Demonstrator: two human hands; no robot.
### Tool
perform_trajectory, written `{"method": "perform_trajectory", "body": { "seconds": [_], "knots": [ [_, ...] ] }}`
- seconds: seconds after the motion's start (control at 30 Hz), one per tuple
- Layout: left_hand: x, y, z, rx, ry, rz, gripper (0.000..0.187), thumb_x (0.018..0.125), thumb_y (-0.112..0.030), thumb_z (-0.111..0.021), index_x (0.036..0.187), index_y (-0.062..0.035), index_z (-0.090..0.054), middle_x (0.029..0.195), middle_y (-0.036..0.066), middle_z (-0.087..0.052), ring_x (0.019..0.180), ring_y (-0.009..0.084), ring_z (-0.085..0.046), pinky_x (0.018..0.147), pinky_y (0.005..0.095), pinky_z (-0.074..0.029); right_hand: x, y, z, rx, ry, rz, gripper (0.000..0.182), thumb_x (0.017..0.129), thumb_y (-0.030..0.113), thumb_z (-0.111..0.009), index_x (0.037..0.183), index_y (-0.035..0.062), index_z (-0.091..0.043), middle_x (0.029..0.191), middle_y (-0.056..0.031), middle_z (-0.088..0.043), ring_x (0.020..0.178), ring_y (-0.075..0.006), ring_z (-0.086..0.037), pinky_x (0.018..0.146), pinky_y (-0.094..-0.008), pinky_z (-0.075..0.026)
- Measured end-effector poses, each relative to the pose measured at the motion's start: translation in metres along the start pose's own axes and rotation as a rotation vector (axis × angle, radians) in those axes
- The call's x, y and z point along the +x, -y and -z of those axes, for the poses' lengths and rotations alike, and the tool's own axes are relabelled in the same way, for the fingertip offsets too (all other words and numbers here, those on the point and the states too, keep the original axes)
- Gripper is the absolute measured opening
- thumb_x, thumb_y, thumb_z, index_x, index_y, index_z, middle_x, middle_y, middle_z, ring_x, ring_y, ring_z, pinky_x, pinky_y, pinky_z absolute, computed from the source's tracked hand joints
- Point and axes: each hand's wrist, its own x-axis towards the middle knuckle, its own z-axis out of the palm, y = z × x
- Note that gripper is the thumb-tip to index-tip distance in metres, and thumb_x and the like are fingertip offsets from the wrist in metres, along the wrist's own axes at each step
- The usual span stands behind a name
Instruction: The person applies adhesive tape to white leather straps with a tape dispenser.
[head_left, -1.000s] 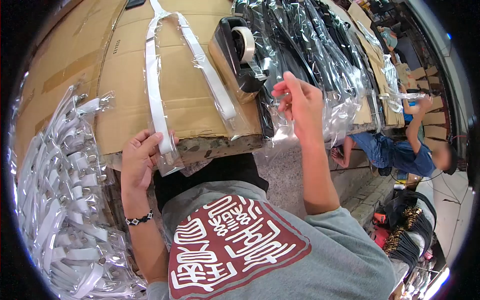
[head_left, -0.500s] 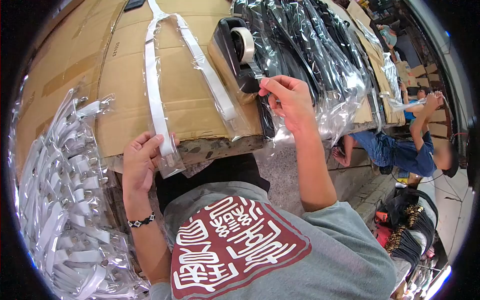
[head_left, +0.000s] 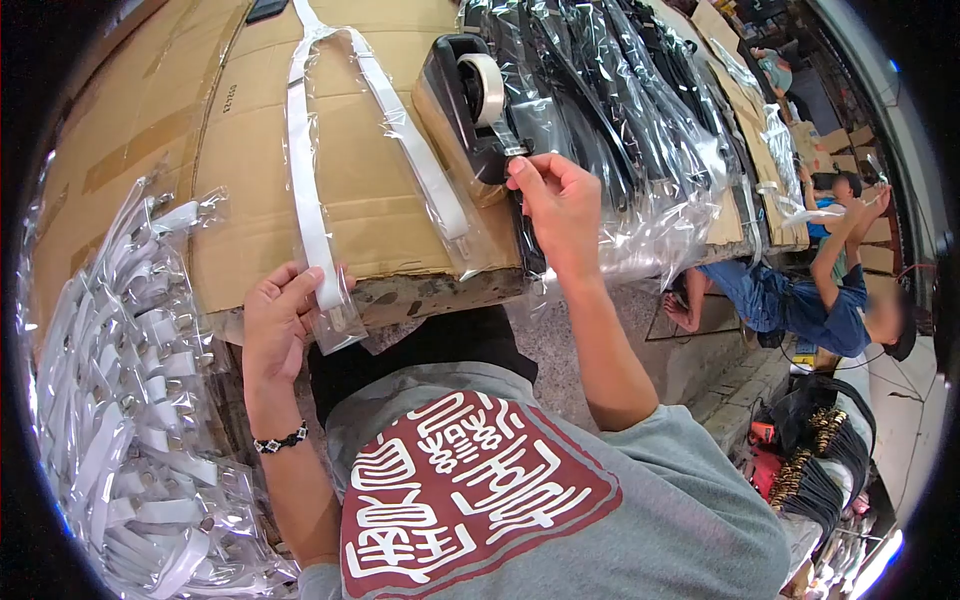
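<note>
My left hand (head_left: 277,318) pinches the lower end of one white suspender strap (head_left: 312,215) in its clear plastic sleeve, at the cardboard's front edge. The suspenders form a Y on the cardboard, and their second strap (head_left: 420,160) lies to the right in its own sleeve. Beside that strap stands a black tape dispenser (head_left: 455,110) with a roll of clear tape (head_left: 484,88). My right hand (head_left: 565,215) is closed in a pinch at the dispenser's cutting edge, on the end of the tape. The tape between the fingertips is mostly hidden.
White suspenders in plastic (head_left: 130,430) are heaped on the left. Black straps in clear sleeves (head_left: 610,110) lie right of the dispenser. Cardboard (head_left: 235,170) covers the worktop. Another person (head_left: 800,300) sits at the right, hands raised. Black cords with gold-coloured ends (head_left: 815,465) hang at lower right.
My right hand has shifted slightly left, its fingertips now at the dispenser's cutting edge. My left hand keeps its hold on the strap end. The other person's hands have moved slightly.
</note>
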Motion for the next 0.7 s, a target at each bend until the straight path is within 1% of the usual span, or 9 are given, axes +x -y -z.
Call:
{"method": "perform_trajectory", "body": {
  "seconds": [0.13,0.23,0.33,0.43,0.53,0.57,0.67,0.7],
  "knots": [
    [-0.001,0.000,-0.001,0.003,-0.003,-0.012,0.027,0.096,-0.014,-0.064,0.115,0.0050,-0.063,0.108,0.017,-0.073,0.097,0.0217,-0.073,0.078,0.0320,-0.062,-0.001,-0.006,-0.003,-0.093,-0.049,0.112,0.025,0.094,0.019,-0.069,0.090,-0.0055,-0.071,0.072,-0.0043,-0.069,0.062,-0.0069,-0.058,0.059,-0.0253,-0.045],
    [-0.001,0.001,-0.001,-0.007,0.005,-0.018,0.026,0.096,-0.014,-0.064,0.114,0.0047,-0.063,0.109,0.017,-0.073,0.097,0.0218,-0.073,0.079,0.0325,-0.062,0.001,-0.001,0.001,-0.146,-0.026,0.153,0.025,0.093,0.018,-0.070,0.088,-0.0062,-0.070,0.069,-0.0071,-0.069,0.061,-0.0094,-0.059,0.059,-0.0280,-0.046],
    [-0.001,0.002,-0.001,0.004,0.006,-0.033,0.026,0.096,-0.014,-0.064,0.114,0.0047,-0.063,0.109,0.018,-0.073,0.097,0.0219,-0.073,0.079,0.0327,-0.062,0.007,0.002,0.009,-0.251,0.034,0.165,0.024,0.092,0.017,-0.070,0.087,-0.0064,-0.070,0.069,-0.0096,-0.068,0.061,-0.0118,-0.060,0.059,-0.0296,-0.046],
    [-0.002,0.000,-0.003,-0.017,-0.013,-0.038,0.025,0.095,-0.011,-0.064,0.114,0.0068,-0.063,0.105,0.018,-0.073,0.092,0.0229,-0.075,0.077,0.0330,-0.062,0.008,-0.002,0.015,-0.417,0.112,0.191,0.023,0.091,0.018,-0.069,0.088,-0.0056,-0.070,0.069,-0.0110,-0.068,0.060,-0.0138,-0.060,0.059,-0.0311,-0.047],
    [-0.003,0.001,-0.002,-0.031,-0.011,-0.037,0.025,0.095,-0.010,-0.064,0.114,0.0071,-0.063,0.105,0.018,-0.073,0.092,0.0224,-0.074,0.077,0.0338,-0.062,0.003,-0.012,0.024,-0.420,0.183,0.134,0.024,0.090,0.019,-0.069,0.089,-0.0050,-0.071,0.071,-0.0099,-0.069,0.060,-0.0134,-0.059,0.058,-0.0320,-0.046],
    [-0.004,0.002,-0.001,-0.025,0.001,-0.039,0.026,0.095,-0.012,-0.064,0.114,0.0061,-0.063,0.106,0.018,-0.073,0.093,0.0220,-0.074,0.078,0.0332,-0.062,-0.004,0.000,0.025,-0.269,0.198,0.072,0.023,0.091,0.019,-0.070,0.091,-0.0038,-0.072,0.075,-0.0067,-0.070,0.061,-0.0098,-0.058,0.057,-0.0281,-0.045],
    [-0.001,0.001,0.000,-0.006,0.032,-0.025,0.026,0.096,-0.015,-0.064,0.115,0.0038,-0.063,0.110,0.017,-0.073,0.097,0.0211,-0.073,0.080,0.0321,-0.061,-0.018,0.024,0.026,-0.018,0.241,-0.029,0.021,0.093,0.018,-0.069,0.094,-0.0024,-0.073,0.079,-0.0036,-0.071,0.063,-0.0053,-0.056,0.056,-0.0223,-0.043],
    [-0.001,0.001,0.001,-0.007,0.031,-0.012,0.027,0.096,-0.015,-0.064,0.115,0.0037,-0.063,0.110,0.016,-0.073,0.097,0.0210,-0.073,0.080,0.0321,-0.060,-0.025,0.033,0.024,0.057,0.271,-0.060,0.020,0.095,0.018,-0.068,0.097,-0.0014,-0.073,0.081,-0.0023,-0.071,0.063,-0.0028,-0.054,0.055,-0.0187,-0.041]
  ]
}}
